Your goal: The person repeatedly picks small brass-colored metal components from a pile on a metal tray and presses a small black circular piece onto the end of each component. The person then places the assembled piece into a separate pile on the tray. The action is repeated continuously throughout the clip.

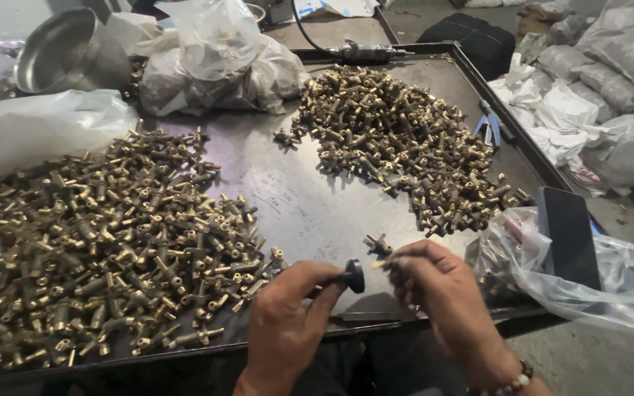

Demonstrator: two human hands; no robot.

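Observation:
My left hand (288,315) grips a small black knob (354,276) at its fingertips near the front edge of the dark metal tray table (295,198). My right hand (442,293) pinches a small brass valve fitting (380,248) right beside the knob, the two parts almost touching. A large heap of brass fittings (97,242) lies on the left of the tray. A second heap of brass fittings (398,139) lies at the right rear.
A clear plastic bag (581,279) with a black phone (568,238) on it lies at the right front. Plastic bags (221,66), a steel bowl (67,51) and a pneumatic tool (365,52) sit at the back. Blue pliers (490,126) rest at the tray's right edge.

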